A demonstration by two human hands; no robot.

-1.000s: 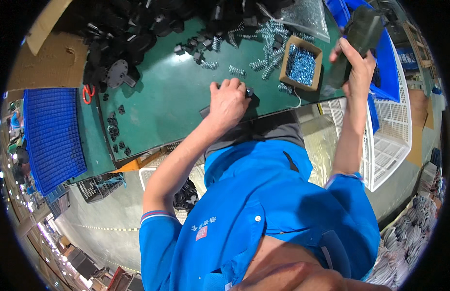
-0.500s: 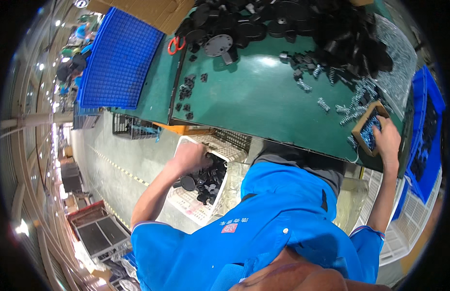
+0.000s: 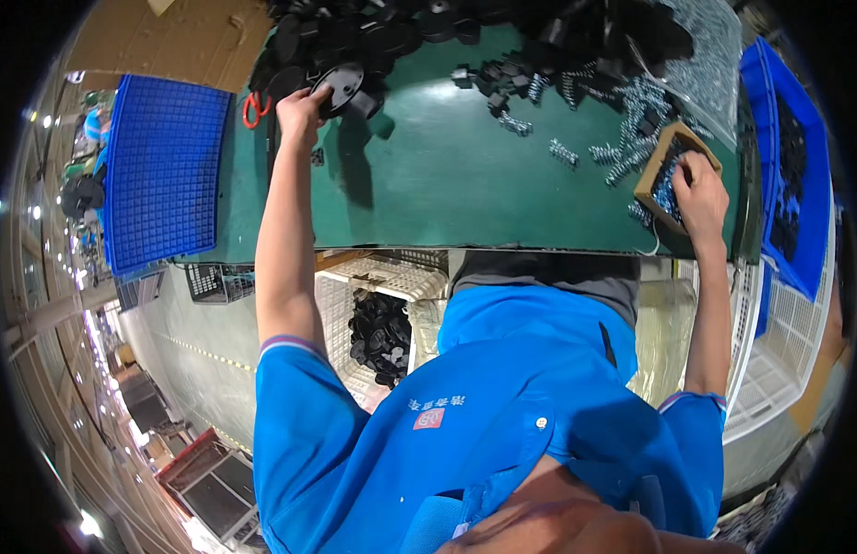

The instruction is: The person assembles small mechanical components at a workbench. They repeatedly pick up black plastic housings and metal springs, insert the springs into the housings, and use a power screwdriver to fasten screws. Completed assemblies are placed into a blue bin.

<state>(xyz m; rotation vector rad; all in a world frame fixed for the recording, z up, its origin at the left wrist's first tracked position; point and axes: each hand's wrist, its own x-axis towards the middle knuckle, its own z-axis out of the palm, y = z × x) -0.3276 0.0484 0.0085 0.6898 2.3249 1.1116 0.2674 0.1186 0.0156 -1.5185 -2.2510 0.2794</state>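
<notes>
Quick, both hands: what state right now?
Left hand: closed on a black round part with a flat, holed face.
Right hand: fingers bent at an open brown cardboard box of small bluish metal pieces; cannot tell whether it grips any.

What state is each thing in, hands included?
Left hand: gripping black round part
Right hand: at cardboard box, grip unclear
Cardboard box: open, holding bluish metal pieces
Springs: loose on green table
Blue bin: open, holding dark parts
</notes>
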